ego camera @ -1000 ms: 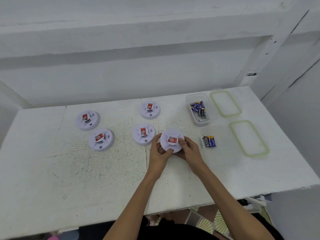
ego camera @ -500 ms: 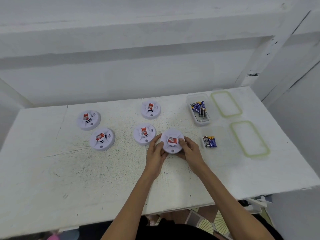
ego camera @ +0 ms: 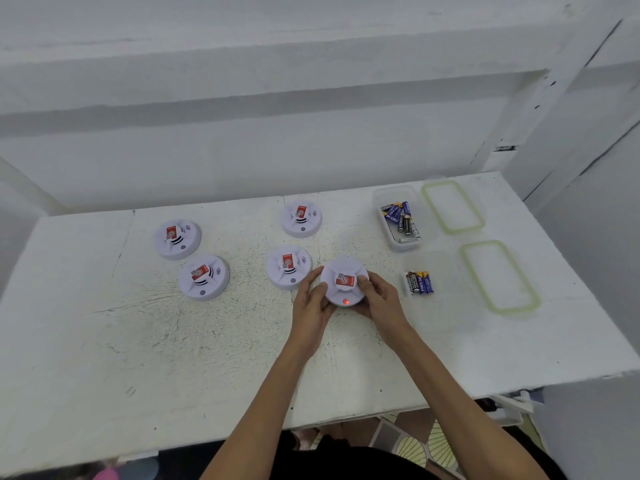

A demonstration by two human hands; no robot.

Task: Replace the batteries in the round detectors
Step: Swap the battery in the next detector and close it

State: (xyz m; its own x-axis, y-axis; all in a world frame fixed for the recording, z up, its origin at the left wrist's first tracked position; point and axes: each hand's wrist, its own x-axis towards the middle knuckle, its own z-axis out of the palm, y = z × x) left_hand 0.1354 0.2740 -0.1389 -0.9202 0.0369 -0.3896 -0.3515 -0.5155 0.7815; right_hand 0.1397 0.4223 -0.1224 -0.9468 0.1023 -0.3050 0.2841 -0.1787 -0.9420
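In the head view, both hands close on one round detector (ego camera: 343, 284). The left hand (ego camera: 310, 306) curls round its left rim with the thumb over the edge. The right hand (ego camera: 379, 301) cups the right rim with the thumb pressed on top, beside the red label. The detector sits low over the counter (ego camera: 138, 358), and whether it rests on it cannot be told. A small red light (ego camera: 345, 301) glows on the side nearest the person.

The likeliest slip is in the grip. If the hands twist the smooth body to open or close it, the thumbs may skid and the detector may drop. A second detector (ego camera: 289, 267) lies just beyond the left fingertips, close enough to be knocked. Batteries could also be mixed up: a loose group of batteries (ego camera: 419, 282) lies just right of the right hand, and a clear box (ego camera: 381, 197) holding more stands further out. Nothing visible tells fresh from spent.

There are five detectors. One is held, one is beside the left hand, one (ego camera: 301, 218) is beyond both hands, and two (ego camera: 204, 277) (ego camera: 177, 239) are well to the left. There are two green-rimmed lids (ego camera: 452, 206) (ego camera: 498, 276), far right of the right hand. There is one box. The loose group looks like three or four batteries, and those in the box are too jumbled to count.
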